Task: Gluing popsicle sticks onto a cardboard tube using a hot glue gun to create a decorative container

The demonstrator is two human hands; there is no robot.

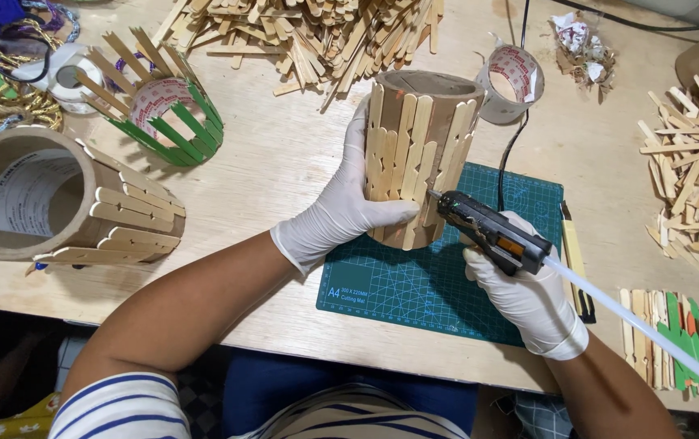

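Where the pale wooden tabletop (284, 154) meets the person's lap, a green cutting mat (414, 284) with a white grid lies near the front edge, and a black cable (512, 138) runs across the wood behind it. On the mat stands a cardboard tube (418, 154), upright and open at the top, its wall partly clad in pale craft sticks. The gloved left hand (341, 211) wraps the tube's left side, fingers pressed flat on the sticks. The gloved right hand (520, 297) grips a black glue gun (488, 232) whose nozzle touches the tube's lower right side; a clear glue stick (642, 325) juts from its rear. At far left a wider tube (49, 199) lies on its side, a white paper label inside it. Behind it a tape roll ringed with green and plain sticks (162, 106) sits, and another tape roll (512, 81) lies just right of the held tube. Loose sticks are heaped at the back (317, 32) and right (691, 171).
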